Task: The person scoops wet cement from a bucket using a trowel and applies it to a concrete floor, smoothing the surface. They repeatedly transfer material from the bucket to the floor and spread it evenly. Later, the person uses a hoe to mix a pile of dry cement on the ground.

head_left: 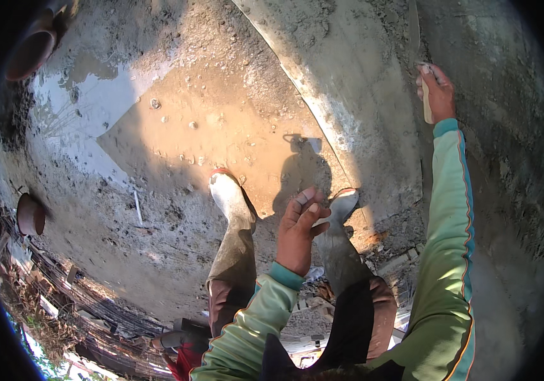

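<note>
My right hand (438, 94) is stretched far forward on the right, its fingers closed round the pale handle of a long-bladed knife (414, 28). The thin, dirt-smeared blade points away from me, close over a grey, mud-like surface. In front of my body, above my right boot (342, 206), hangs my left hand (302, 219). Its fingers are loosely bent and apart, and I see nothing in them. The nearest large thing is a smooth grey slab-like mass (373, 114) with a pale, straight left edge.
Wet, pebbly ground (214, 120) lies ahead, partly sunlit, with my shadow on it. My left boot (227, 193) stands there. A brown pot (30, 214) and a larger round vessel (32, 54) are at the left. Sticks and debris (94, 317) lie lower left, near a red cloth (186, 362).
</note>
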The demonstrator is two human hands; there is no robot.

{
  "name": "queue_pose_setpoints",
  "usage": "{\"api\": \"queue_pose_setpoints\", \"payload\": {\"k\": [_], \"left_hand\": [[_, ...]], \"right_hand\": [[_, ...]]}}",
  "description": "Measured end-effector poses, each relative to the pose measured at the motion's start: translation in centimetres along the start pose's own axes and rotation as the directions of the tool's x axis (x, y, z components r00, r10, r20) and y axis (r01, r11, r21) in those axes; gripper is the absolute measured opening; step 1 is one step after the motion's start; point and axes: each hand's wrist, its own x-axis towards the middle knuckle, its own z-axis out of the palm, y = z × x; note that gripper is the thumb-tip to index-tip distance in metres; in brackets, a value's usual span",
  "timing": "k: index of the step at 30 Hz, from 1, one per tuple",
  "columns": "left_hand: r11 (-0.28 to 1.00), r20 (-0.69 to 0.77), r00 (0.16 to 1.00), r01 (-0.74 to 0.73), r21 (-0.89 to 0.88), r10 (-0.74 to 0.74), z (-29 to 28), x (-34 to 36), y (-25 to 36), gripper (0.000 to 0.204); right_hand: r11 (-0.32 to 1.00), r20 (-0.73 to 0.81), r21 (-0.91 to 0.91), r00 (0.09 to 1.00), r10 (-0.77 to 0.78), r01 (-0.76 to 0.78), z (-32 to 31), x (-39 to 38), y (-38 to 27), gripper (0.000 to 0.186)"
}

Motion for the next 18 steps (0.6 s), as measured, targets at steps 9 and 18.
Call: {"api": "queue_pose_setpoints", "payload": {"k": [9,18], "left_hand": [[0.999,-0.03,0.999,0.031,-0.036,-0.032,0.6,0.0,-1.0,0.043],[0.998,-0.036,0.997,0.066,0.011,-0.066,0.1,-0.3,-0.9,0.044]], "right_hand": [[0.868,0.125,-0.466,0.984,-0.127,0.171,7.2,-14.2,9.3,0.035],[0.873,0.159,-0.48,0.987,-0.008,0.084,17.6,5.2,3.3,0.043]]}}
